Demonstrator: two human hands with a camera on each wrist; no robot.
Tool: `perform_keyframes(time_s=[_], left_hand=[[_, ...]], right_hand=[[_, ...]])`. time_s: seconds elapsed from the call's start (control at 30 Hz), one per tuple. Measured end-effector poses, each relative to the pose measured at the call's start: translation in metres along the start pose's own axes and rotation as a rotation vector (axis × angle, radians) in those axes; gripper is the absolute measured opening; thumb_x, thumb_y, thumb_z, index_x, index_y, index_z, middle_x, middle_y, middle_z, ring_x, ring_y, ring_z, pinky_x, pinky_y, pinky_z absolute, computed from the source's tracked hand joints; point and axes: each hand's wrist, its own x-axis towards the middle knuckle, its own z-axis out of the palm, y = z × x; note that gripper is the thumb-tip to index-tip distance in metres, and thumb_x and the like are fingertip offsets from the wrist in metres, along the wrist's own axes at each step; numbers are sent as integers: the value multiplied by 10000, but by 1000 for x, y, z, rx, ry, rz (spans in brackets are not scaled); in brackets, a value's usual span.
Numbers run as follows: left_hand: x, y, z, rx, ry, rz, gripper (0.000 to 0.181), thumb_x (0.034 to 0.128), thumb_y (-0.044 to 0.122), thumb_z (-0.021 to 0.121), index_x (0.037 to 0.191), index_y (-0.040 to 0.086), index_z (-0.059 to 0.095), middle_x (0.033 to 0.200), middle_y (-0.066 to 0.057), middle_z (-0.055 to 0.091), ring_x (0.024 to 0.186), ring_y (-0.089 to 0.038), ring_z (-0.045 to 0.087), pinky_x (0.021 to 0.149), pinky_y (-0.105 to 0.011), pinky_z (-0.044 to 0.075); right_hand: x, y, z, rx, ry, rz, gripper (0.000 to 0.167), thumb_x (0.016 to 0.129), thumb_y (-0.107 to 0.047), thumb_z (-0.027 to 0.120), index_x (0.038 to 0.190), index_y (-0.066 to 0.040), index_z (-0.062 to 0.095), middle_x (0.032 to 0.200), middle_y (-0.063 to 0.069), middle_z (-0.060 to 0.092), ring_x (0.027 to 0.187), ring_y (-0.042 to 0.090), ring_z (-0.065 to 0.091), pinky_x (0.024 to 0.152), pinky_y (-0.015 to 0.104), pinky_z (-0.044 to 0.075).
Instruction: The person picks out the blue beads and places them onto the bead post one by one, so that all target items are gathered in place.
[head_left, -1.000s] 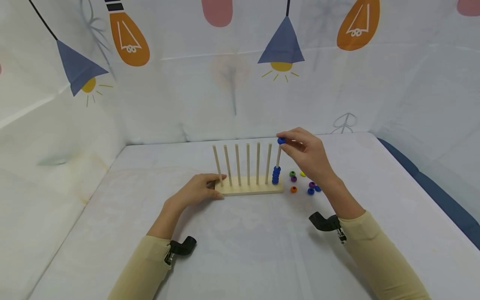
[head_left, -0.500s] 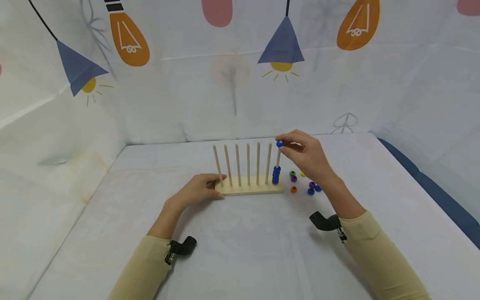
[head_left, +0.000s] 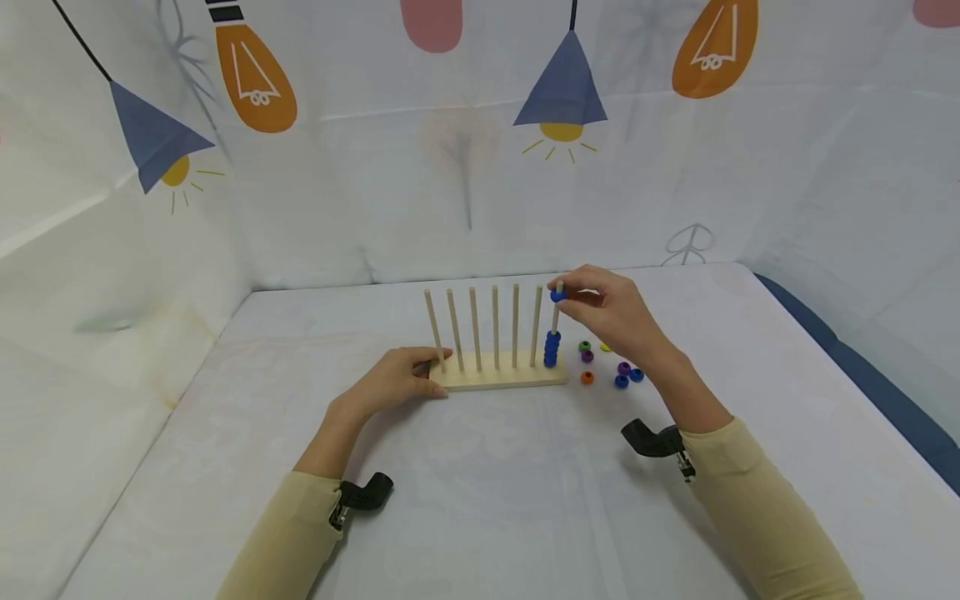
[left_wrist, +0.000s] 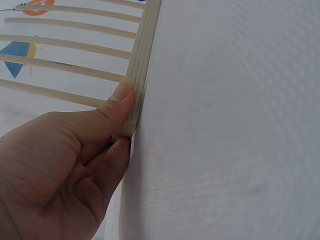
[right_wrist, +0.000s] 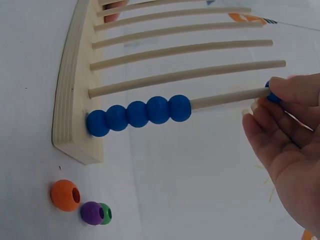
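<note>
A wooden base [head_left: 498, 377] with several upright pegs stands on the table. My left hand [head_left: 392, 382] grips its left end, and in the left wrist view thumb and fingers of the left hand [left_wrist: 75, 160] pinch that end. Several blue beads [right_wrist: 137, 114] are stacked at the bottom of the rightmost peg [right_wrist: 225, 97]. Near the top of this peg my right hand [head_left: 615, 312] pinches another blue bead [head_left: 557, 296], with the peg's tip poking out above it. The right hand [right_wrist: 295, 135] covers most of that bead in the right wrist view.
Right of the base lie loose beads: orange [head_left: 587, 377], green [head_left: 584, 346], purple [head_left: 624, 367], blue [head_left: 621, 382] and yellow [head_left: 605, 347], some partly behind the right hand. A white cloth wall [head_left: 360, 183] printed with lamps rises behind the table [head_left: 480, 492].
My right hand has moved slightly down with its blue bead, which now sits around the peg a little below the tip. The left hand and the base have stayed in place.
</note>
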Motion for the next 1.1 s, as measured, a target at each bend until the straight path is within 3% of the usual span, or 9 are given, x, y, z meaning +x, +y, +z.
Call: perform_keyframes(time_s=[0.37, 1.1], left_hand=[[1, -1, 0, 3, 3, 11, 648, 838, 225, 803, 1427, 135, 551, 1482, 56, 538, 1453, -201, 399, 1174, -420, 375], [0, -1, 0, -6, 8, 9, 650, 829, 220, 810, 1420, 120, 557, 1473, 51, 549, 1456, -197, 394, 1183, -412, 362]], right_hand=[[1, 7, -5, -28, -85, 6, 200, 954, -70, 650, 1146, -71, 706, 1169, 92, 670, 1064, 198, 629, 936, 116, 505], [2, 18, -3, -47, -179, 52, 202, 911, -42, 693, 1099, -105, 732, 1079, 68, 683, 962, 181, 620, 904, 215, 563]])
